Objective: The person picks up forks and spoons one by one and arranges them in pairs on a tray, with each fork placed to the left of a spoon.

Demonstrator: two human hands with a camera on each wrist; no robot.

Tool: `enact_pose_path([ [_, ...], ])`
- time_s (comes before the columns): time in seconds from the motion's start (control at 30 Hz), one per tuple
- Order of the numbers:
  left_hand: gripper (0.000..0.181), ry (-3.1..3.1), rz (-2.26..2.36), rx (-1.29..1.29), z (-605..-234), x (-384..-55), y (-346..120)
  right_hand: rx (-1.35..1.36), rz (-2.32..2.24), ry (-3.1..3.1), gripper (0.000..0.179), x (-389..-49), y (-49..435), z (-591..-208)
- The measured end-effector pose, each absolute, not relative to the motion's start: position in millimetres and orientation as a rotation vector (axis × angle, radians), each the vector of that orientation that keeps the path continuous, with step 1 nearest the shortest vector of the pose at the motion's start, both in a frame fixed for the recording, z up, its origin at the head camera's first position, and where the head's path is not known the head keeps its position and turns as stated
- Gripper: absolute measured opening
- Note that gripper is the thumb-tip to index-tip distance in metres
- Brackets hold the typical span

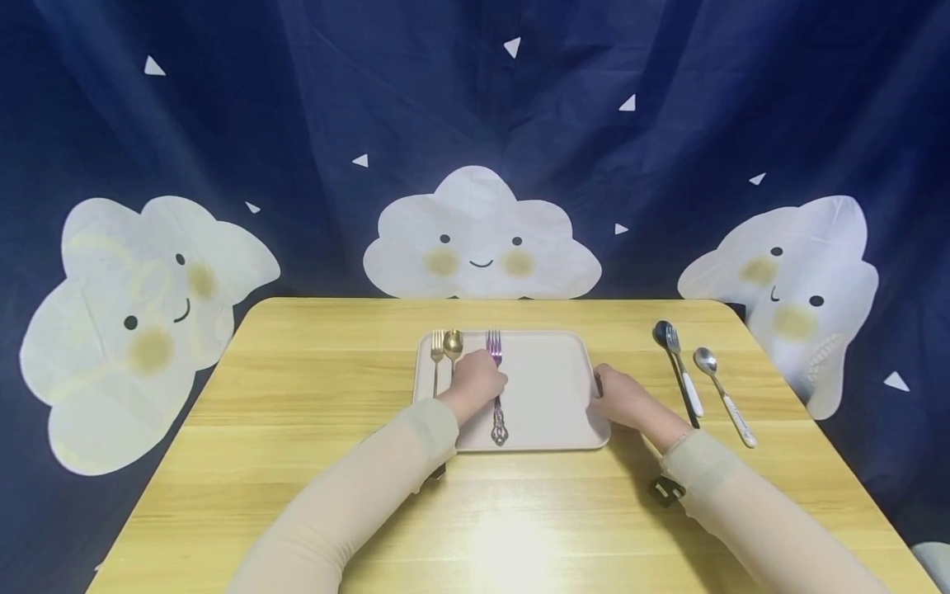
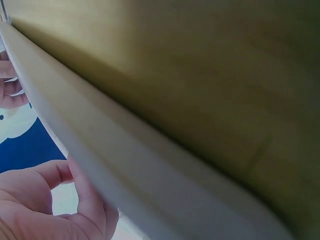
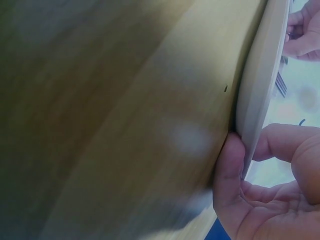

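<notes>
A pale rectangular tray [image 1: 552, 388] lies on the wooden table. My left hand [image 1: 475, 384] is over its left half, with curled fingers around the middle of a purple-toned fork [image 1: 499, 429] that has an ornate handle. The fingertips cover the fork's neck. Left of it on the tray are a gold fork [image 1: 436, 351] and a gold spoon [image 1: 453, 342], the spoon's handle partly hidden behind the hand. My right hand [image 1: 623, 396] grips the tray's right edge; in the right wrist view thumb and finger pinch its rim [image 3: 255, 110] from both sides.
On the table's right side lie a dark spoon [image 1: 660, 332], a white-handled fork [image 1: 686, 384] beside it, and a spoon with a patterned white handle [image 1: 731, 408]. A dark blue curtain [image 1: 475, 99] with clouds hangs behind the table's far edge.
</notes>
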State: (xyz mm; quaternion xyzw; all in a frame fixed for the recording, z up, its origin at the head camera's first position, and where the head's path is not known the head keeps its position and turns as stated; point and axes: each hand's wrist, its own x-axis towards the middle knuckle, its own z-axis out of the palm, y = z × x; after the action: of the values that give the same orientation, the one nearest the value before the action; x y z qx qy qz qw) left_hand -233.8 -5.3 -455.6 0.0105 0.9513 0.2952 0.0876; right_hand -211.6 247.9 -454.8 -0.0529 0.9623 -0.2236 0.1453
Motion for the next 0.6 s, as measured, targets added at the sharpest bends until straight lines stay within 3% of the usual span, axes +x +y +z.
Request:
enact_pose_path([
  [0.6, 0.039, 2.813, 0.897, 0.017, -458.9, -234.4, -6.0, -0.147, -0.661, 2.754, 0.055, -211.4, 247.3, -453.8],
])
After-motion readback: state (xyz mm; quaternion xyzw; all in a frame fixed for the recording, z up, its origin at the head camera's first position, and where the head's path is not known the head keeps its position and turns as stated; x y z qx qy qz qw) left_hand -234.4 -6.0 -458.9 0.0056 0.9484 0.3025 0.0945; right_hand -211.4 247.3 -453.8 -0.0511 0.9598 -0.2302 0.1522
